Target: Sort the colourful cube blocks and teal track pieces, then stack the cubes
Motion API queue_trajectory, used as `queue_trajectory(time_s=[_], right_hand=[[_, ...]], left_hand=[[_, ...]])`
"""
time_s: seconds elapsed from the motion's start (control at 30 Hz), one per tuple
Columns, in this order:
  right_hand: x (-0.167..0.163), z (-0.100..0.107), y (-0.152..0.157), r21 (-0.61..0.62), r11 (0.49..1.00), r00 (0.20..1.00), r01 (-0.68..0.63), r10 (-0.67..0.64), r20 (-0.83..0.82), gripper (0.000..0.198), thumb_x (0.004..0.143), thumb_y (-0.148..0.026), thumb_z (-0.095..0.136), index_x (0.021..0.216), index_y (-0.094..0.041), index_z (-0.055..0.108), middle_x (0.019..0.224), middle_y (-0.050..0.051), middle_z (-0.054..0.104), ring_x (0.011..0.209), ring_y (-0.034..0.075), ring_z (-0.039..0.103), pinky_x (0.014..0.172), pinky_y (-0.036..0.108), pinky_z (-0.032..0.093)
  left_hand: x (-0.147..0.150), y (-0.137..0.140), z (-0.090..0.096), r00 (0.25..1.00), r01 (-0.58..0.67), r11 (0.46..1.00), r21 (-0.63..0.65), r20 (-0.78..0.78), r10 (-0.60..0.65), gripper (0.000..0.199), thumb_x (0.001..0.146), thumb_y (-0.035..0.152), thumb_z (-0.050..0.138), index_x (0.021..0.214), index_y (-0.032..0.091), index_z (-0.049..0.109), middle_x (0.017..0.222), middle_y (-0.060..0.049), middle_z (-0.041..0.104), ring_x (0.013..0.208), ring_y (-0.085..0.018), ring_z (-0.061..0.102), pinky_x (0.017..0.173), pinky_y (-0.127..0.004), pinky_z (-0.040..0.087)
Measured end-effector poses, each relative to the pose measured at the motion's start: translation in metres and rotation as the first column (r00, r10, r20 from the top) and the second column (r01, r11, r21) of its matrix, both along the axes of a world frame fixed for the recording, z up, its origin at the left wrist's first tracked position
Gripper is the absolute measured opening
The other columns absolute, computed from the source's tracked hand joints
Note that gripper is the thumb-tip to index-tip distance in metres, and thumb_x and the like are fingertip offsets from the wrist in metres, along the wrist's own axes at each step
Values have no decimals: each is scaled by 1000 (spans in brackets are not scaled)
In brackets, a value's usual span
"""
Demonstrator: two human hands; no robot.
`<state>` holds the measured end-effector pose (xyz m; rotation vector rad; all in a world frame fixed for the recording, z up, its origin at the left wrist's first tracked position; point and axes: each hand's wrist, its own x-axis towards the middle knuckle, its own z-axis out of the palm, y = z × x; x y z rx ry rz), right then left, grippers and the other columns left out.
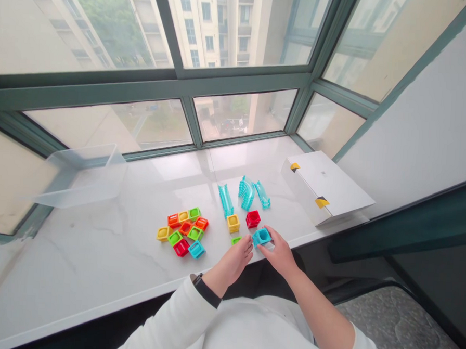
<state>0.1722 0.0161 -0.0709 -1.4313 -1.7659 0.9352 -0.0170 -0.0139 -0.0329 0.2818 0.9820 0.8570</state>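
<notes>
My right hand grips a light-blue toy cube with a round hollow, thumb and fingers on its right side. Just left of that cube is my left hand, its fingers stretched out and apparently holding nothing. A green block shows only in part, mostly covered by my left hand. Beyond my hands stand a yellow cube and a red cube, a small gap between them. Farther back lie turquoise track pieces: a straight one, a curved stack and a short one.
Several coloured cubes lie clustered on the white marble-patterned sill to the left. A clear plastic bin is at the far left. At the right sits a white box with yellow-black tabs. Windows border the back.
</notes>
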Motion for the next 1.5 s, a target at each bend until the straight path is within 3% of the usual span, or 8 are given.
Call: queue_trajectory(time_s=[0.3,0.5,0.67,0.87,1.0,1.2,1.33,1.5], right_hand=[[-4,-9,-1,14,1000,1000,2,-2,-16,63,85,-27,70,146,-24,55,141,13,64,129,30,65,105,47,59],[-8,-16,-2,42,999,1000,-3,2,25,62,85,-23,67,145,-27,55,140,10,64,131,29,63,108,47,56],[-10,-17,-2,48,999,998,4,-7,59,62,86,-25,66,147,-27,53,142,11,63,133,30,61,111,50,54],[-11,-19,-1,66,998,997,-14,10,73,61,89,-28,65,148,-27,51,143,11,61,134,31,60,113,52,52],[-12,-21,1,91,995,995,-36,27,100,63,91,-29,64,152,-28,47,144,11,60,136,30,58,116,52,50],[-5,-13,-2,118,992,991,-39,24,134,73,93,-39,67,158,-25,37,148,15,54,132,30,60,113,52,52],[-2,8,-6,295,956,989,4,-48,142,57,100,-43,60,151,-24,45,141,16,59,126,31,61,107,56,54],[-26,43,-2,533,846,993,20,-79,88,38,101,-32,58,138,-24,58,128,13,66,120,31,61,106,57,52]], left_hand=[[4,5,-7,998,43,999,-17,34,-43,64,99,63,52,151,25,51,174,-8,29,160,-24,29,131,-41,26],[4,6,0,997,84,995,-47,4,-83,69,107,55,36,166,21,23,177,-8,17,160,-17,27,130,-37,27],[5,9,6,995,94,995,-43,-16,-95,75,107,56,33,168,17,15,177,-10,13,161,-18,25,131,-35,25],[-8,6,18,994,110,994,-26,13,-110,70,105,58,34,161,16,36,175,-12,22,160,-22,28,131,-38,27],[-44,-6,31,993,93,994,59,63,-96,62,102,59,43,139,14,62,165,-16,43,155,-28,38,130,-43,30],[-145,-35,30,970,-172,971,164,-145,196,39,98,44,60,124,17,71,140,-17,68,130,-30,65,116,-48,48],[-218,-62,22,819,-356,918,175,-413,397,42,87,43,74,119,15,71,111,-15,78,91,-24,75,88,-40,61],[-259,-90,14,636,-496,833,247,-550,542,44,79,45,78,113,18,71,108,-11,77,91,-21,74,81,-33,61]])
